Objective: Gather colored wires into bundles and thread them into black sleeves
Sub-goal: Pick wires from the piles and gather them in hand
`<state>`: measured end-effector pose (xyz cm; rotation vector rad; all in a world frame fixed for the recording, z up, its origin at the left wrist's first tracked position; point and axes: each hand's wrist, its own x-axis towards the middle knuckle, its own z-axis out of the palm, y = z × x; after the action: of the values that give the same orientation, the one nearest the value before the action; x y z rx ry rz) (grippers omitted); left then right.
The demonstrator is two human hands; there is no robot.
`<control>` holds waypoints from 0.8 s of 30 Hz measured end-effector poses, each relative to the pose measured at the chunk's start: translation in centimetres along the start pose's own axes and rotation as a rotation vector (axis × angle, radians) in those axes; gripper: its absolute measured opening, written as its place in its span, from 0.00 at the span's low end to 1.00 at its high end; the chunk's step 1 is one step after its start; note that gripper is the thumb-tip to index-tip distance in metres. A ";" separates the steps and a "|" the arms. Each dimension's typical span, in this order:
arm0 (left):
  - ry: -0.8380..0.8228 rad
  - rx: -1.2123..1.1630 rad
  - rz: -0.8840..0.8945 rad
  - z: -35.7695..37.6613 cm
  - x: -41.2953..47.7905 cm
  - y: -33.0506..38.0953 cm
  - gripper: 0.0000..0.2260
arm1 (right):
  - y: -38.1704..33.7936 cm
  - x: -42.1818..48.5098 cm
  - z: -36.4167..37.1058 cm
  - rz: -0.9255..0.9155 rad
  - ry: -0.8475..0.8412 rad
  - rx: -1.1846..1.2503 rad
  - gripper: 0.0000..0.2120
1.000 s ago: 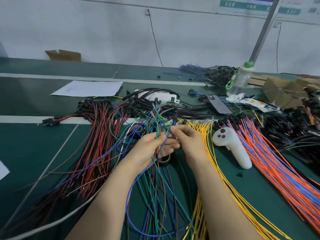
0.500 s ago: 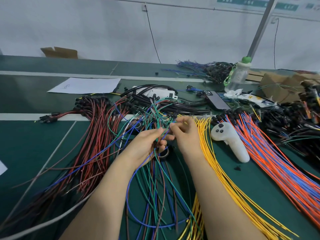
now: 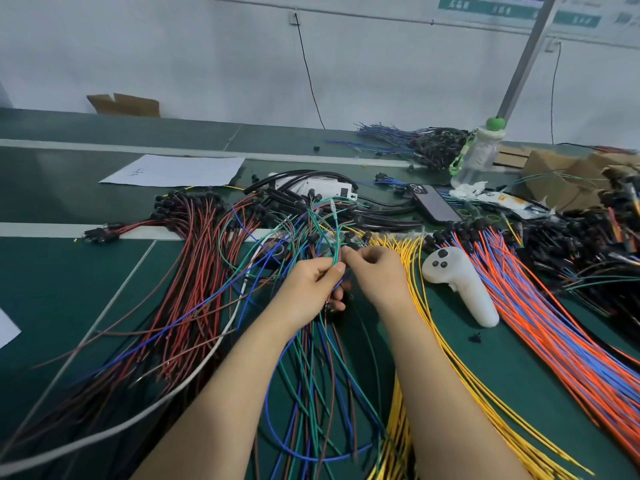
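My left hand [image 3: 311,289] grips a mixed bundle of green, blue and brown wires [image 3: 322,368] that trails toward me over the green table [image 3: 52,289]. My right hand [image 3: 377,271] pinches wire ends at the top of that bundle, its fingertips touching those of the left hand. The wires fan upward past both hands toward several black sleeves [image 3: 346,209] lying behind. What the right fingertips hold exactly is too small to make out.
Red and brown wires [image 3: 180,271] spread to the left, yellow wires [image 3: 450,358] just right of my right arm, orange and blue wires [image 3: 561,323] further right. A white controller [image 3: 464,282], a phone [image 3: 433,206], a bottle [image 3: 479,154], a paper sheet [image 3: 176,169] and cardboard [image 3: 561,178] lie around.
Both hands have risen slightly and moved away from me along the bundle. The right hand's fingers have closed in toward the left fingertips.
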<state>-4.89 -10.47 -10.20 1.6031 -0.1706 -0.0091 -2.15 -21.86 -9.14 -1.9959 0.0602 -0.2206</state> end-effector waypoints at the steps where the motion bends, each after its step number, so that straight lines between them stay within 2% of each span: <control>1: 0.010 -0.018 0.001 0.0 0.0 0.1 0.10 | -0.1 -0.1 -0.1 -0.003 -0.010 0.121 0.16; 4: 0.045 -0.163 -0.077 -0.1 0.0 0.3 0.09 | -0.5 -0.6 0.0 0.054 -0.090 0.547 0.13; 8: -0.008 -0.313 -0.196 -0.7 0.2 0.5 0.10 | -0.9 -0.9 0.1 0.091 -0.226 0.792 0.08; 13: 0.017 -0.346 -0.211 -0.5 0.2 0.9 0.10 | -0.2 -0.5 1.0 0.078 -0.113 0.758 0.10; 18: 0.048 -0.348 -0.211 -0.3 0.3 0.8 0.10 | 0.3 -0.4 1.0 0.044 -0.164 0.741 0.11; 24: 0.100 -0.318 -0.166 -0.1 0.4 0.2 0.09 | 0.6 -0.3 1.9 -0.018 0.042 0.524 0.06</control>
<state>-4.50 -10.38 -9.93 1.2932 0.0410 -0.0805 -2.06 -20.36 -10.55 -1.4711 0.0095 -0.2598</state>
